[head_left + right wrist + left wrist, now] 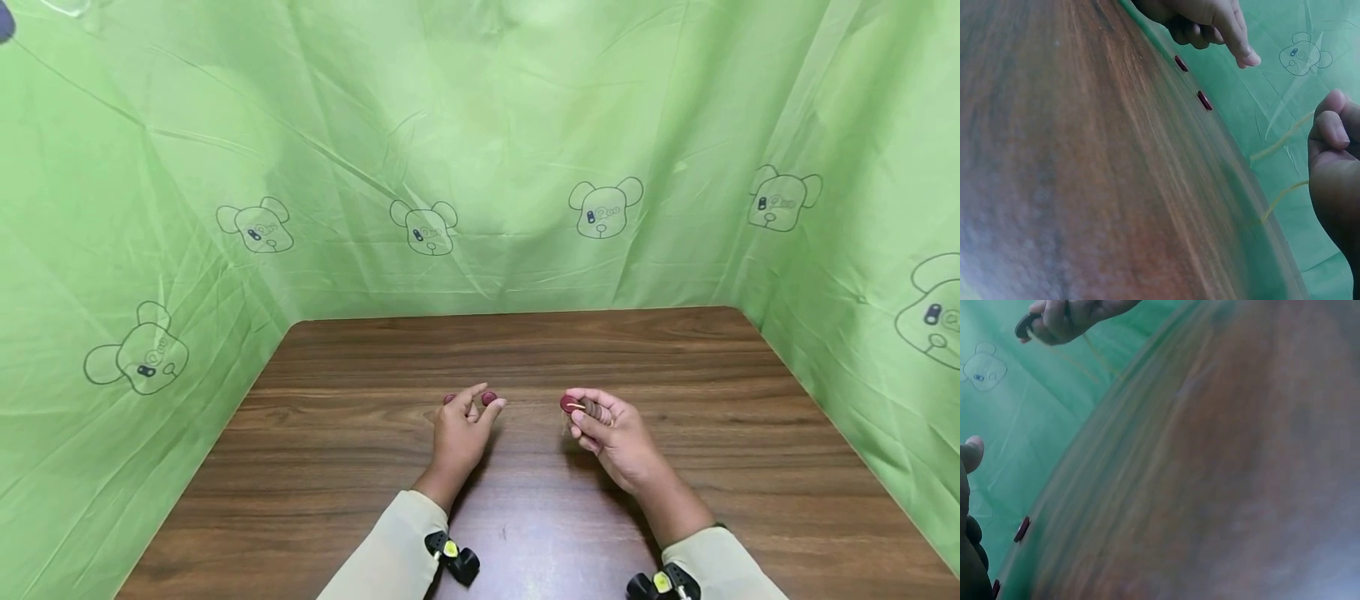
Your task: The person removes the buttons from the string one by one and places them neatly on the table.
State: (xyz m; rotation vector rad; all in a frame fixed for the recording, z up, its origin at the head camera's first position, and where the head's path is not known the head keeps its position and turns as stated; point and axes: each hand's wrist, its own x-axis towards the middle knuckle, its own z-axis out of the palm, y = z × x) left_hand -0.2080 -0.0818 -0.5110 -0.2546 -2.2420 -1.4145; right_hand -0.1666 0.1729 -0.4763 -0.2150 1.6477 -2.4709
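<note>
Two dark red round button-like discs lie on the wooden table: the right disc (490,398) and the left disc (449,399), partly behind fingers. My left hand (459,437) hovers just above and in front of them, thumb and forefinger apart, nothing between. In the right wrist view the same discs show edge-on, a near disc (1204,100) and a far disc (1181,63). My right hand (618,437) pinches a red disc (570,404) and a short stack of brownish discs (596,411), raised above the table. Yellow string (1285,197) hangs from this hand in loose ends.
The brown wood-grain table (337,500) spreads under both hands. Green cloth (510,125) with printed mouse-like heads encloses its back and sides. A black wrist camera sits at each pale sleeve (397,542).
</note>
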